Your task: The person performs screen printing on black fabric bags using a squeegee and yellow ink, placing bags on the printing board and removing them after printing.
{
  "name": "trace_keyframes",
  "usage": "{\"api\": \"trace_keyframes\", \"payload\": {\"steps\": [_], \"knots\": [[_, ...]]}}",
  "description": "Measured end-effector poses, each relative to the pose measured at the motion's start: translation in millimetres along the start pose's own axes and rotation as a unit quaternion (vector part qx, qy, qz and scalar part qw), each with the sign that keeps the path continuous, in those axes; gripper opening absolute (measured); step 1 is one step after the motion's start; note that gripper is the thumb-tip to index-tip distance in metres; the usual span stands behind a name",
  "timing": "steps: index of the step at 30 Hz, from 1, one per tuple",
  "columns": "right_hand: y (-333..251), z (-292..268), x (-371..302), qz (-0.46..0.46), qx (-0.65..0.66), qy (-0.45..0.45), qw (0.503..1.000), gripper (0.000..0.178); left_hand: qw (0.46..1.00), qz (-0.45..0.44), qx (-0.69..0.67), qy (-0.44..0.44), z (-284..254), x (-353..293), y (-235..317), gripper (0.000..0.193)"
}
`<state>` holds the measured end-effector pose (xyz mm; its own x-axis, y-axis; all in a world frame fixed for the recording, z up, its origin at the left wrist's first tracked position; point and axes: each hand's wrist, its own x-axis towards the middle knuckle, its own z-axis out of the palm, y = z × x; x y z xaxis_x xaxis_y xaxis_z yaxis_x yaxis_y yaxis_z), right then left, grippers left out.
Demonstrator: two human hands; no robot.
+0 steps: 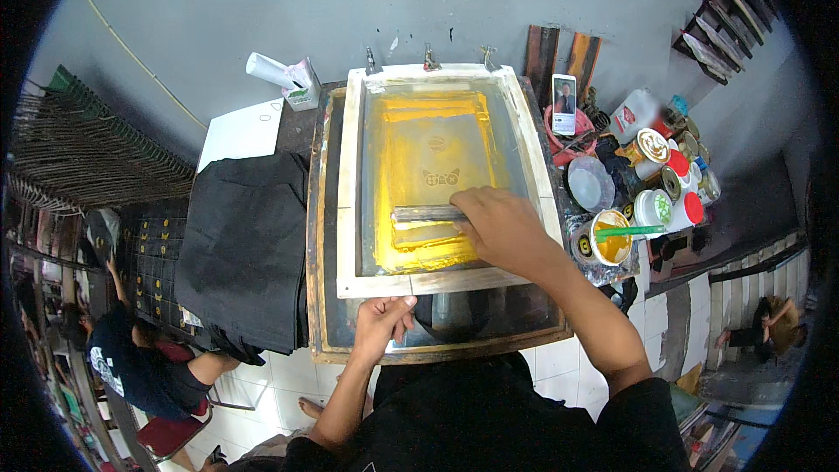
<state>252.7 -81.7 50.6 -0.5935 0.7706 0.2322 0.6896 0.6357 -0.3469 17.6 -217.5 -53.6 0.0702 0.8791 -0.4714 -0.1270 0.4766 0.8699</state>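
Observation:
A white-edged silkscreen frame (517,135) lies over a dark, wood-edged board (325,315). Yellow ink (382,236) is spread over its mesh, around a small face-like design (440,177). My right hand (502,232) is wrapped round the right end of a squeegee (419,214), which lies crosswise on the inked mesh near the front. At the frame's front edge, my left hand (383,323) is closed with its thumb against the wooden bar; its curled fingers are partly hidden.
Black cloth pieces (240,253) are stacked at left. On the right stand an ink tub (610,239) with a green stick, several paint containers (654,207) and a propped phone (564,105). Metal clamps (429,58) line the far edge. A seated person (157,367) is at far left.

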Motion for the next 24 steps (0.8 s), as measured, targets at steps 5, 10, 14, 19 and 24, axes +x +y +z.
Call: {"api": "trace_keyframes", "payload": {"steps": [5,10,14,19,24], "knots": [[-37,1,-26,-0.016,-0.033,-0.092,0.995,0.026,1.000,-0.010,0.009,0.008,5,-1,4,0.041],[-35,25,-6,-0.012,-0.063,-0.028,0.998,0.021,1.000,-0.009,0.013,-0.011,1,1,-5,0.038],[34,31,63,-0.003,-0.060,0.001,0.998,0.021,1.000,-0.013,-0.010,-0.022,5,5,1,0.025],[115,24,190,0.087,-0.160,-0.119,0.976,0.053,0.996,-0.046,-0.057,-0.049,-14,4,0,0.031],[194,6,223,0.031,0.027,-0.079,0.996,0.066,0.975,-0.045,-0.180,-0.119,-10,23,-24,0.045]]}}
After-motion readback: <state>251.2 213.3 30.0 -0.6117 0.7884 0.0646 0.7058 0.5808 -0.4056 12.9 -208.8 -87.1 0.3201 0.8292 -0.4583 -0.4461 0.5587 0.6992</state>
